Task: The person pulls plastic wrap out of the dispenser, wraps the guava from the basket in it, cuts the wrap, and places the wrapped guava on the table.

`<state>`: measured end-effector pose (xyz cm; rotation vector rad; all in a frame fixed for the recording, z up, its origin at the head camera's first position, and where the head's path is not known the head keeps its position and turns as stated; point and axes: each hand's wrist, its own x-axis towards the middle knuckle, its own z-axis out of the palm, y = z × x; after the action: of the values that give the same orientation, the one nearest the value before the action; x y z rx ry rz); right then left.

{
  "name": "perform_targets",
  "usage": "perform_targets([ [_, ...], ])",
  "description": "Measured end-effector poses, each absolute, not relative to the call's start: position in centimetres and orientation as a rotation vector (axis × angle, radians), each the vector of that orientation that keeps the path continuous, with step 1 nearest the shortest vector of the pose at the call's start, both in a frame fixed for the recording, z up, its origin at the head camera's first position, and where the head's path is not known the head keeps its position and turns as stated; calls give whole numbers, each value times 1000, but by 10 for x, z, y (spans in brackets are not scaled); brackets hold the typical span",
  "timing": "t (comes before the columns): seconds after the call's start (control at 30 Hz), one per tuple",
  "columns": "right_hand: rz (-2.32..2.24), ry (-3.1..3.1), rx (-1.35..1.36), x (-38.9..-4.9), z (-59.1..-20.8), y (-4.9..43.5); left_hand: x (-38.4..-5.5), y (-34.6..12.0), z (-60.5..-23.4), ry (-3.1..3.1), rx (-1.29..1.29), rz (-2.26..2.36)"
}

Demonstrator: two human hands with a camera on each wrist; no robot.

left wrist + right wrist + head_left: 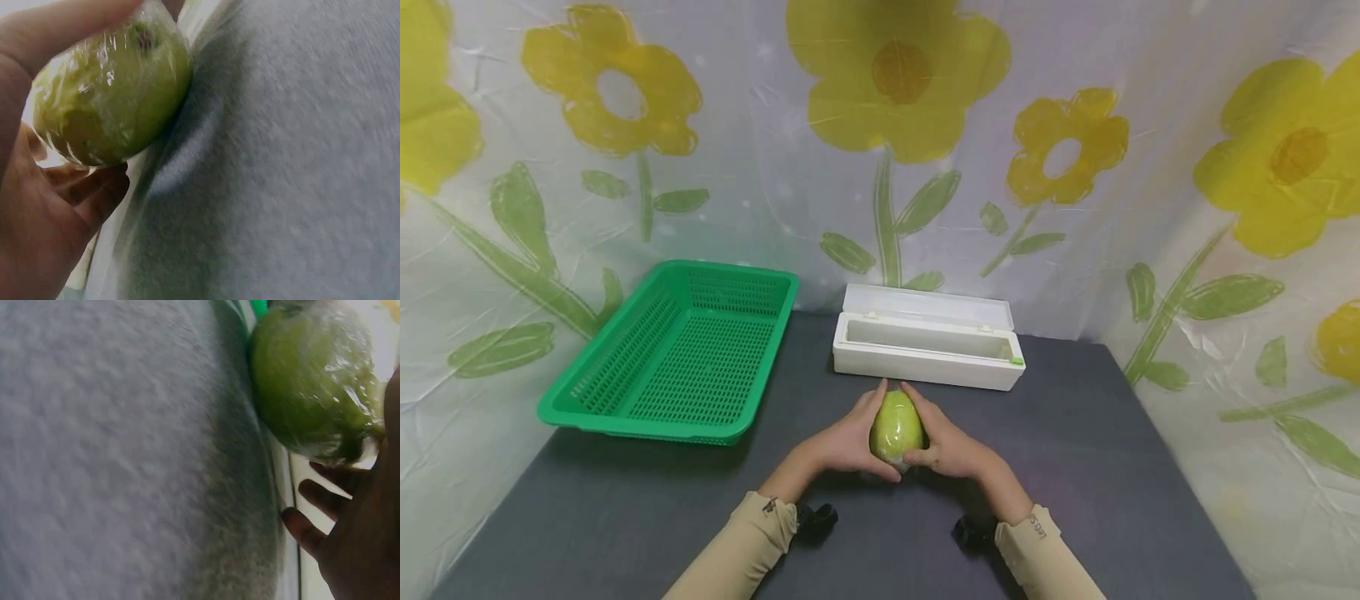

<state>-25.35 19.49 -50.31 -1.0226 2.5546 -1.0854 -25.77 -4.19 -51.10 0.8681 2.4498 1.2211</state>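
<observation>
A yellow-green fruit (897, 427) wrapped in shiny clear film is at the middle of the dark table, between both hands; its exact kind is not plain. My left hand (852, 436) holds its left side, thumb near and fingers behind, and in the left wrist view the film on the fruit (112, 94) looks wrinkled. From the other side my right hand (953, 443) holds it, the thumb across its near face. In the right wrist view the fruit (312, 381) lies close to the table surface, with several fingers of the right hand (356, 531) spread apart beside it.
A white long box (928, 354) with its lid raised stands just behind the hands, a small green piece at its right end. To the left is a green slotted basket (700, 367). A flower-printed curtain (745, 167) surrounds the dark table (1075, 467).
</observation>
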Motion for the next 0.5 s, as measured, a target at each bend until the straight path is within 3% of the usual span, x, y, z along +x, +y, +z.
perform_targets([
  [0.5,-1105,2583,-981,-254,-507,193,-253,-35,-518,2518,948,1286],
])
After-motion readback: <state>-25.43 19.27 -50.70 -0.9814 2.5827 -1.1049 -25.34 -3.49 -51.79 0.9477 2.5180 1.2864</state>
